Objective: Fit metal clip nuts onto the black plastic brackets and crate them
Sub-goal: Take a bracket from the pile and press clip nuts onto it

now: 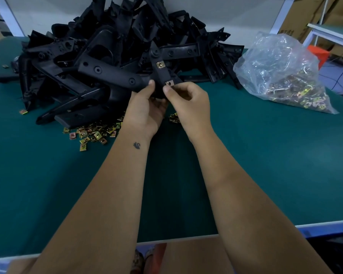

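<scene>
I hold one black plastic bracket [162, 74] above the green table, in front of the bracket pile. My left hand [146, 107] grips its lower end from the left. My right hand [188, 102] pinches a metal clip nut [169, 83] against the bracket's near tab with thumb and fingers. A second clip nut [160, 65] sits fitted higher up on the same bracket. Loose gold-coloured clip nuts [93, 134] lie scattered on the table left of my left wrist.
A big heap of black brackets [99, 56] fills the back left of the green table [265, 155]. A clear plastic bag of clip nuts [285, 76] lies at the right. Cardboard boxes [309, 14] and another table stand beyond. No crate is in view.
</scene>
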`<state>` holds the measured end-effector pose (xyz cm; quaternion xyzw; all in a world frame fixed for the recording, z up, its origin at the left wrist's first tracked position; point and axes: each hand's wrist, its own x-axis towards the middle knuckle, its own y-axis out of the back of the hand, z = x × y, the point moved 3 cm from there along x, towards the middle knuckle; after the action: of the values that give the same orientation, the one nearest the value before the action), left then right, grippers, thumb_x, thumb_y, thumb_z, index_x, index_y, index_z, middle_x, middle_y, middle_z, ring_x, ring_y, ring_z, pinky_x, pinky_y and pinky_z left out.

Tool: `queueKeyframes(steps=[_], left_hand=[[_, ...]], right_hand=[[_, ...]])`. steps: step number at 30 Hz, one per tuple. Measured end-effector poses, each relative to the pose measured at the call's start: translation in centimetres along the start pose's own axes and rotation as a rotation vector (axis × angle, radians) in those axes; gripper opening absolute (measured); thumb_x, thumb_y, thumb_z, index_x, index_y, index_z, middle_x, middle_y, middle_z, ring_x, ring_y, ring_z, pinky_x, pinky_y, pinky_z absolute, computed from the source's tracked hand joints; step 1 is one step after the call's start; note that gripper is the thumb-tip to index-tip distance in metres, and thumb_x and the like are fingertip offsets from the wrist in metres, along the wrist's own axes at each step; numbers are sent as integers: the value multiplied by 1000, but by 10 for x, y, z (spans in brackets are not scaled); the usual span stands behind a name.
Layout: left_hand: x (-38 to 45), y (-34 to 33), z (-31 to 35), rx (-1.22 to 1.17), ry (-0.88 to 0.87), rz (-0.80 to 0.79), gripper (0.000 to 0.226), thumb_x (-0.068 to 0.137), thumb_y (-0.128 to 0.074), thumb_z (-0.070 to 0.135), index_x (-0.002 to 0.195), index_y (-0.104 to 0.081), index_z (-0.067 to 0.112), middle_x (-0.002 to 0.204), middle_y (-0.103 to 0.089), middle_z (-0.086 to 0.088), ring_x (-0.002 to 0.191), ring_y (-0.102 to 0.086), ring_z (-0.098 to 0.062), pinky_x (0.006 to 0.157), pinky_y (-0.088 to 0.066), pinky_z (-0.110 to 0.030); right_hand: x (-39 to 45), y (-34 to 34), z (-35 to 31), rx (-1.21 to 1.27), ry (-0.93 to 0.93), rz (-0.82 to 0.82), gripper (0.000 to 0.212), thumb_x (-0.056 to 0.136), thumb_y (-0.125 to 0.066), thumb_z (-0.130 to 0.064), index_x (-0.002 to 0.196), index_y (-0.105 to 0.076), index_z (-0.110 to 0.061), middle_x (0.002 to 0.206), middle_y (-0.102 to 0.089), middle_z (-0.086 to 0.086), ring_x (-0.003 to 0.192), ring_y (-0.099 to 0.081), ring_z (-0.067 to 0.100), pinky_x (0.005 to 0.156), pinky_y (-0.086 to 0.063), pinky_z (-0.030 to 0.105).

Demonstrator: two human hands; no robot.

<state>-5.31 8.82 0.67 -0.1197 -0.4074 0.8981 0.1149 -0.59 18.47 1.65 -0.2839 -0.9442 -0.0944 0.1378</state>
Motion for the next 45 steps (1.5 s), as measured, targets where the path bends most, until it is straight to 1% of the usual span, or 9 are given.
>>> queueKeyframes(steps=[4, 8, 18, 24, 28, 32, 37, 40, 45], left_hand=[[0, 3, -1, -19, 34, -4, 40, 101, -50, 6, 140, -49, -1, 128, -64, -21, 110, -67, -32, 87, -59, -44], [-2, 2, -2, -12, 30, -21, 40, 99, -51, 3, 139, -50, -2, 111, -69, -18, 90, -73, -26, 71, -60, -35], [-3, -2, -5, 24, 61, -26, 42, 100, -51, 5, 141, -47, -2, 123, -64, -21, 102, -66, -28, 89, -58, -39], [-9, -8, -4, 126, -98, -24, 19, 98, -54, 2, 109, -60, 16, 109, -70, -10, 104, -67, -25, 98, -54, -44], [-22, -19, -18, 551, -281, 34, 22, 100, -56, 12, 116, -58, 27, 118, -68, 3, 111, -64, -10, 103, -50, -33], [-33, -31, -36, 780, -388, -79, 23, 100, -55, 22, 122, -58, 28, 107, -68, 15, 97, -63, 7, 85, -50, -14], [-32, -31, -40, 836, -419, -94, 22, 96, -61, 15, 117, -62, 18, 105, -67, 13, 96, -62, 7, 81, -46, -8], [-35, -35, -38, 751, -434, -25, 20, 91, -65, 13, 105, -53, 21, 95, -63, 11, 78, -58, 12, 70, -43, -5], [-56, -68, -61, 669, -387, -17, 16, 92, -63, 16, 87, -49, 23, 72, -60, 5, 61, -56, -6, 65, -47, -24]], right_hand=[[-5, -5, -3, -173, 96, -35, 13, 84, -73, -30, 82, -67, -19, 78, -66, -12, 74, -60, -1, 65, -46, 14], [-7, -4, -5, -281, 145, -15, 20, 87, -68, -35, 87, -68, -16, 86, -68, -5, 83, -63, 10, 75, -53, 36], [-8, -1, -11, -372, 221, 12, 18, 91, -65, -35, 85, -69, -19, 84, -62, -11, 77, -57, 7, 69, -48, 30], [-8, 3, -8, -433, 196, 21, 25, 96, -56, -41, 92, -65, -18, 87, -63, -7, 79, -58, 11, 69, -49, 33], [-8, 10, -3, -294, 61, 132, 21, 96, -54, -41, 85, -58, -24, 83, -63, -8, 79, -59, 10, 67, -46, 31], [-7, 23, 3, -58, -129, 301, 23, 93, -58, -38, 79, -59, -20, 75, -62, -9, 70, -59, 7, 64, -43, 26], [-15, 36, 2, 144, -150, 401, 16, 87, -69, -24, 75, -62, -17, 70, -61, -10, 62, -55, 0, 62, -45, 18], [-24, 46, -4, 242, -153, 446, 17, 84, -73, -13, 72, -62, -14, 64, -58, -9, 56, -50, -3, 60, -44, 15], [-46, 76, -14, 662, -260, 470, 9, 86, -71, -6, 83, -65, -13, 70, -63, -5, 61, -55, 7, 61, -47, 20]])
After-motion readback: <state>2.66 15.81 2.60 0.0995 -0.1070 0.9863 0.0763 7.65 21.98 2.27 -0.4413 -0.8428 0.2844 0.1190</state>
